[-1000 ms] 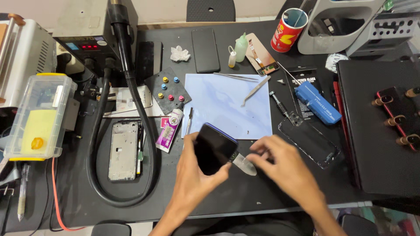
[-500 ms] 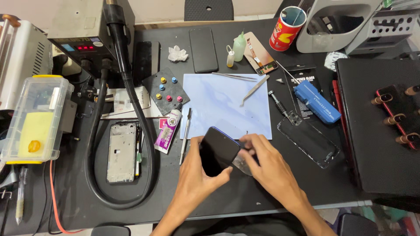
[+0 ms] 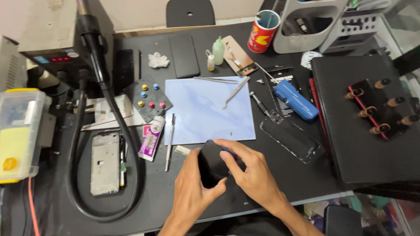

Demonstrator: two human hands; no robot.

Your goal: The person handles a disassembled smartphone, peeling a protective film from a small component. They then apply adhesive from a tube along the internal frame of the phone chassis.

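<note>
Both hands meet over the near edge of the dark worktop (image 3: 131,205), closed around a black smartphone (image 3: 213,164) that stands tilted just below the lower edge of the pale blue work mat (image 3: 205,109). The left hand (image 3: 190,190) cups the phone from below and the left, its thumb lying across the lower part of the dark glass and its fingers narrowed behind the body. The right hand (image 3: 251,175) comes in from the right, its fingers (image 3: 229,146) curled tight over the phone's top right edge and its thumb pressed against the side; whether anything small sits between those fingertips cannot be told.

On the mat lie metal tweezers (image 3: 214,79) and a thin metal spudger (image 3: 236,91). Just left of the mat a slim metal tool (image 3: 169,142) lies on the worktop beside a pink and white glue tube (image 3: 152,137), and further left a bare phone frame (image 3: 105,162) rests inside the loop of a thick black hose (image 3: 76,144). To the right of the hands, well apart, lie a clear phone case (image 3: 291,136) and a blue rectangular case (image 3: 295,99).
</note>
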